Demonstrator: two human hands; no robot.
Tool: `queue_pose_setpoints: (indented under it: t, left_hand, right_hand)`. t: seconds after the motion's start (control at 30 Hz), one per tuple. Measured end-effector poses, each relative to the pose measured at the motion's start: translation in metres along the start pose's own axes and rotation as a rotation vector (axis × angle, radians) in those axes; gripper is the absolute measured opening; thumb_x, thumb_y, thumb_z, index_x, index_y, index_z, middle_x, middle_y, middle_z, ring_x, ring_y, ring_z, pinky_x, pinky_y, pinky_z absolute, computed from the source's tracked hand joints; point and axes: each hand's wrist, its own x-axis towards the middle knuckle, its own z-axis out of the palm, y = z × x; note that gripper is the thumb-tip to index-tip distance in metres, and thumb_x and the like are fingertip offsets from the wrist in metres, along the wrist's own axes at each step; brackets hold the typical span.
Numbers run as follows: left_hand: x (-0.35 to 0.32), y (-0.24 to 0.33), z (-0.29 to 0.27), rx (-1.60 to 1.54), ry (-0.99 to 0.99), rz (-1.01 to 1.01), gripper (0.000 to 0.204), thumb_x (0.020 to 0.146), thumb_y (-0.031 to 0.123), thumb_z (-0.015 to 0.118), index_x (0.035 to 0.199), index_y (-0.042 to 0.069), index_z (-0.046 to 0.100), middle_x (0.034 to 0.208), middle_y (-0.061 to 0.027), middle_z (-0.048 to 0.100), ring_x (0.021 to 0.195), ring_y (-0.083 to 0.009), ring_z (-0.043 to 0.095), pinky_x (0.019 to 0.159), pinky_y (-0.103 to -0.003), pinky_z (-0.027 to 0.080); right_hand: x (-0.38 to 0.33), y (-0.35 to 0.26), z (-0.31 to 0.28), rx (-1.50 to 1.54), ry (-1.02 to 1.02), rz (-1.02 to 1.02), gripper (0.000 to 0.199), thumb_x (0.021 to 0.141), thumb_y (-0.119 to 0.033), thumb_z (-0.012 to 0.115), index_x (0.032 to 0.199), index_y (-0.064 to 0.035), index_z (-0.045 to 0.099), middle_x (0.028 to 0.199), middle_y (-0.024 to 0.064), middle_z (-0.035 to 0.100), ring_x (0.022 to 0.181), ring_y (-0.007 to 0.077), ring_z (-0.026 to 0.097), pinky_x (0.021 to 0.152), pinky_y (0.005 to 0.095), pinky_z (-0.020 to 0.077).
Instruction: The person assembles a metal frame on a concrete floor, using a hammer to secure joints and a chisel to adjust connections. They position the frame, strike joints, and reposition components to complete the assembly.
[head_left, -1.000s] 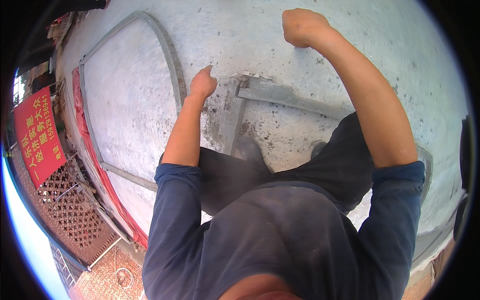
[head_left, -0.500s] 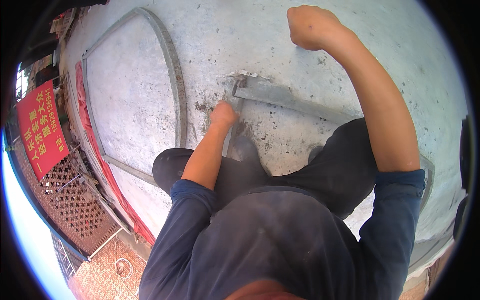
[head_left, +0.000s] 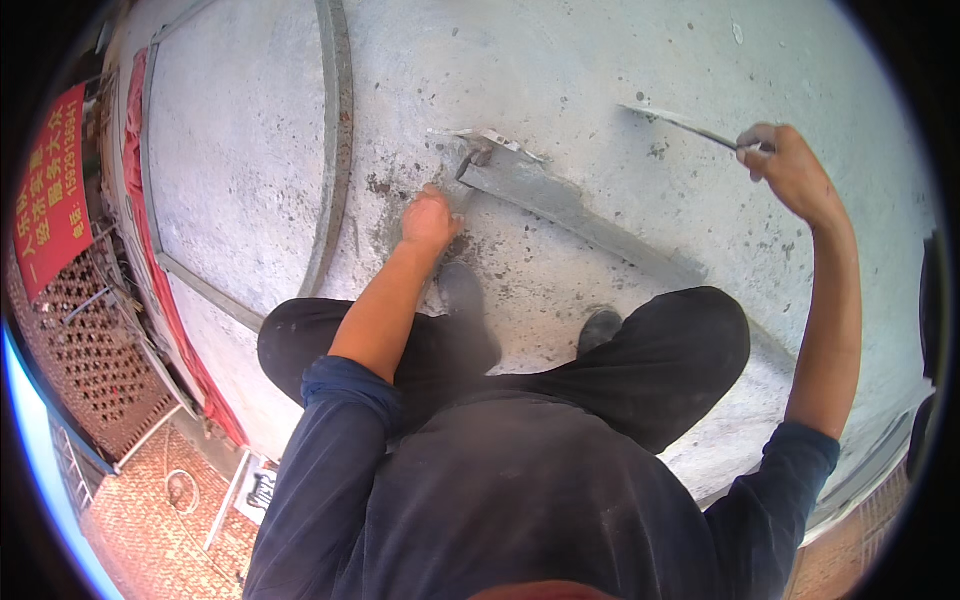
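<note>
Right hand now out to the side with a tool, left hand low at the metal joint

The right hand (head_left: pixel 790 170), earlier a raised fist, is closed around a thin flat blade (head_left: pixel 680 122) lying against the concrete surface (head_left: pixel 600 60). The left hand (head_left: pixel 430 218) (fingers curled, what they grip is hidden) has come down to the grey metal bar (head_left: pixel 560 205) at its corner, by the shoe (head_left: pixel 462 290).

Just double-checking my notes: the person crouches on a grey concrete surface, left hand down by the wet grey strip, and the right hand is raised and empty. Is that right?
Not quite. In the head view the right hand is raised but not empty: it grips a thin flat metal tool. The rest holds: the left hand is down at the wet grey strip on the concrete surface.
</note>
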Motion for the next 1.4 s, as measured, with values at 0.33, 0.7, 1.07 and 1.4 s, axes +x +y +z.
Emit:
queue_pose_setpoints:
  t: [0.33,0.7,1.07,1.4]
  left_hand:
    - [-0.02,-0.007,-0.005,-0.267,0.085,-0.105,0.075,0.082,0.035,0.084,0.136,-0.004,0.049,0.134,-0.0241,0.059,0.123,-0.04,0.06,0.103,-0.047,0.051]
    - [-0.054,-0.035,0.045,-0.531,0.227,-0.245,0.082,0.083,0.034,0.083,0.146,-0.005,0.046,0.143,-0.0236,0.056,0.134,-0.039,0.053,0.114,-0.045,0.043]
    - [-0.059,-0.023,0.055,-0.579,0.324,-0.265,0.077,0.085,0.032,0.081,0.144,-0.005,0.047,0.141,-0.0236,0.056,0.134,-0.0391,0.051,0.116,-0.046,0.038]
    - [-0.061,-0.01,0.062,-0.454,0.442,-0.291,0.077,0.086,0.033,0.079,0.145,-0.004,0.047,0.139,-0.0201,0.056,0.135,-0.0358,0.05,0.115,-0.047,0.038]
  right_hand:
    - [-0.051,0.074,0.165,0.762,-0.476,0.285,0.012,0.095,-0.013,0.064,0.093,-0.0012,0.065,0.068,0.0075,0.065,0.05,0.0164,0.058,0.047,0.0331,0.0447]
    - [0.055,-0.102,0.186,0.055,0.108,-0.733,0.031,0.108,-0.028,0.055,0.094,-0.0006,0.06,0.066,0.0189,0.061,0.055,0.0386,0.06,0.054,0.045,0.0465]
    - [0.153,-0.092,0.221,-0.519,-0.093,-0.905,0.036,0.107,-0.032,0.051,0.089,-0.002,0.053,0.068,0.0263,0.065,0.063,0.0477,0.064,0.06,0.0556,0.0521]
    - [0.122,-0.113,0.219,-0.02,0.175,-1.148,0.022,0.104,-0.018,0.058,0.089,-0.0038,0.05,0.062,0.0176,0.06,0.055,0.0412,0.061,0.052,0.0473,0.0489]
